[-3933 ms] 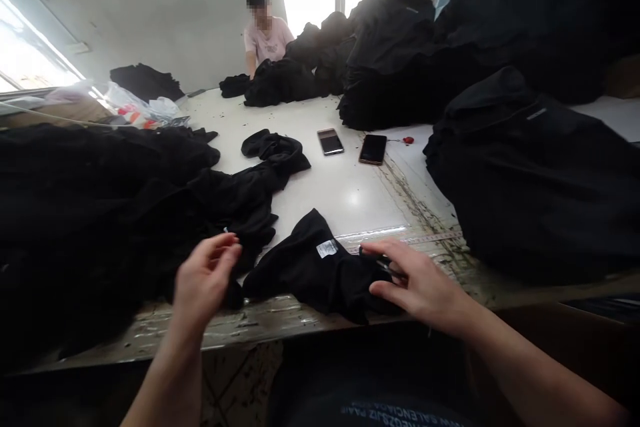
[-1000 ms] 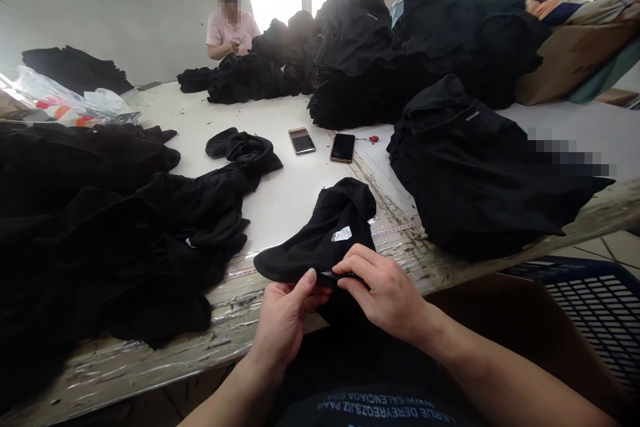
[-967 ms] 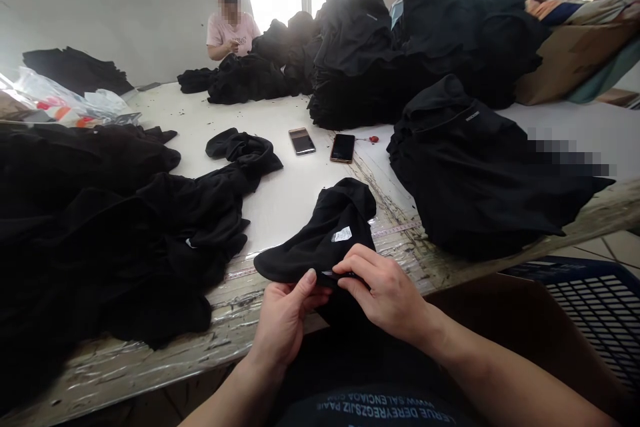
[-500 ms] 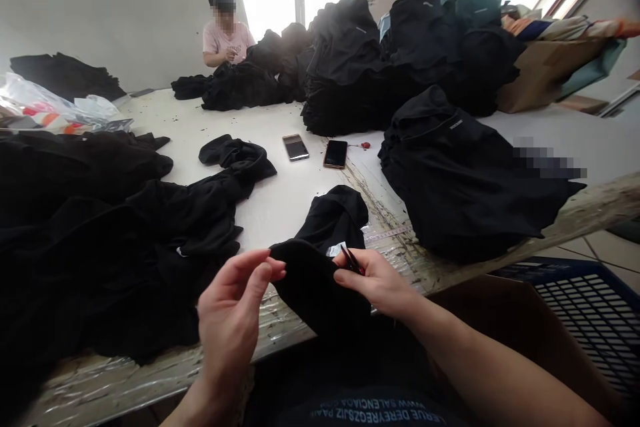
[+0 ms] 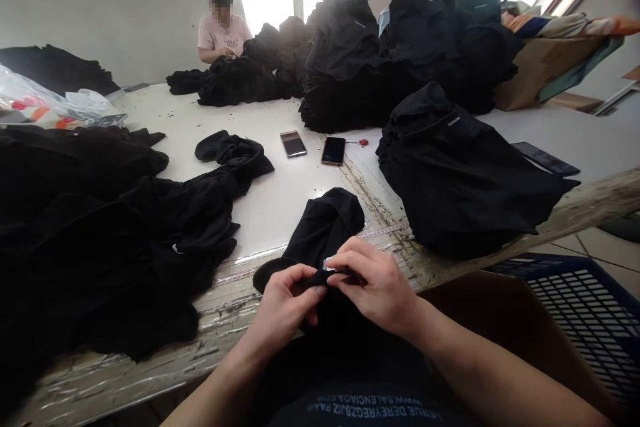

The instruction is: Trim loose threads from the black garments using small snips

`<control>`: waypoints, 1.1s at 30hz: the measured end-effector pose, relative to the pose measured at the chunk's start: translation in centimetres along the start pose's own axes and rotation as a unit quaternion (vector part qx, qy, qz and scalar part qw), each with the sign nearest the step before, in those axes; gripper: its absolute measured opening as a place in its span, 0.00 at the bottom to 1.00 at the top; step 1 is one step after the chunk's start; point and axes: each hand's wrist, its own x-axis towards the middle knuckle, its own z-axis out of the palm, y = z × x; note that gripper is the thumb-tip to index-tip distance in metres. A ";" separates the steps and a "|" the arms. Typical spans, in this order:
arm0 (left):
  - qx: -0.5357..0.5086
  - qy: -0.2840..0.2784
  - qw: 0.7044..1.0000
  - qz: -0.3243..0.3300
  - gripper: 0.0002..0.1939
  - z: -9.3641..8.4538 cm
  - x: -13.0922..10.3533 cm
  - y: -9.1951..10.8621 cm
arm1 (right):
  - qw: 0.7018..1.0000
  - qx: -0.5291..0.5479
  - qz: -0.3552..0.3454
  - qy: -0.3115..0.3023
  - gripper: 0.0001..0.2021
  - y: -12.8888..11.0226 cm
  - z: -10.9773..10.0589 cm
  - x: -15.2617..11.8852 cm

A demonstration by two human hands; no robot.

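Note:
A black garment (image 5: 325, 227) lies over the table's front edge and hangs toward my lap. My left hand (image 5: 290, 297) pinches its folded edge between thumb and fingers. Close beside it, my right hand (image 5: 373, 277) grips the same edge near a small white label (image 5: 328, 264). A small dark tool, mostly hidden, is tucked in the right hand; only a bit of it shows by the palm. The two hands nearly touch.
Black garments pile up at the left (image 5: 100, 253), at the right (image 5: 460, 180) and at the back. Two phones (image 5: 293, 145) (image 5: 333, 151) lie mid-table, a third phone (image 5: 547, 159) at the right. A person (image 5: 223, 33) stands behind the table. A blue crate (image 5: 585, 300) is below right.
My left hand has moved right and down onto the garment's edge. The right hand has turned over, its fingers now closing on the fabric near the label. The view has shifted slightly.

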 end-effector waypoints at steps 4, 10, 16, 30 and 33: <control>0.015 0.007 1.000 -0.001 0.10 0.4 -0.3 0.4 | 0.995 -0.073 -0.055 -0.033 0.08 0.0 1.0 -0.2; -0.008 0.006 0.999 -0.037 0.12 0.5 -0.2 -0.2 | 1.000 0.013 -0.004 -0.006 0.07 0.0 0.5 0.5; -0.077 0.015 0.996 -0.036 0.12 -0.1 0.2 -1.0 | 0.996 0.043 0.081 -0.020 0.01 -0.1 -2.0 1.3; -0.070 -0.021 0.997 -0.025 0.10 -0.1 0.0 -0.5 | 0.986 -0.048 -0.006 -0.157 0.08 -0.3 -2.2 1.0; -0.092 -0.030 0.995 -0.032 0.10 0.0 0.1 -0.6 | 0.987 -0.050 -0.016 -0.149 0.07 -0.1 -1.9 1.0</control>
